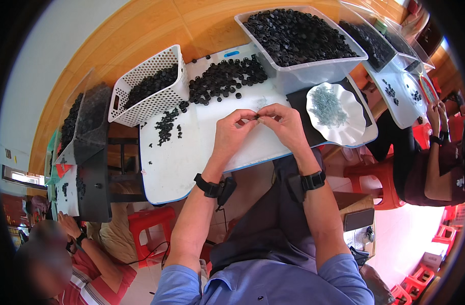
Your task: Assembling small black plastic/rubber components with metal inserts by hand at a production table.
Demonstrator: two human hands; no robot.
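Above the white tabletop (202, 152), the fingertips of my left hand (231, 134) and my right hand (284, 126) meet in a pinch. Between them is a small dark part (257, 117), mostly covered by the fingers, so its exact shape cannot be made out. Beyond my hands lies a spread of black round cap-like pieces (225, 81). A loose group of smaller black pieces (166, 127) sits left of my left hand. To the right of my right hand, a white scalloped plate (359, 124) holds a heap of thin, clear greenish bits (328, 105).
A white perforated basket (153, 109) of black parts stands back left; a large clear bin (313, 73) heaped with black round pieces stands back right. Co-workers sit at tables on both sides, near a red stool (151, 223) and a red stool (377, 178).
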